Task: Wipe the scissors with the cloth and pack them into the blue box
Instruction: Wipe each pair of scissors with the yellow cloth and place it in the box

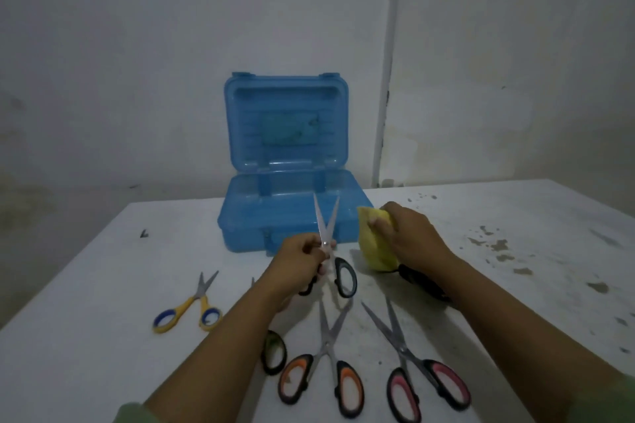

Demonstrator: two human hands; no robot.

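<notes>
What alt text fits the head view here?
A person's left hand holds grey-handled scissors, blades open and pointing up, while the right hand grips a yellow cloth beside them. An open blue box stands behind on a white table. Yellow-handled scissors, orange-handled scissors and pink-handled scissors lie nearer the camera.

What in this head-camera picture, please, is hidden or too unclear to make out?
- Head view: the dark object beside the yellow cloth is mostly covered by the right hand and forearm.
- The green-handled scissors are largely behind the left forearm; blades unseen.
- The blue box floor is hidden by its front wall.
- The label in the lid is blurred.
</notes>
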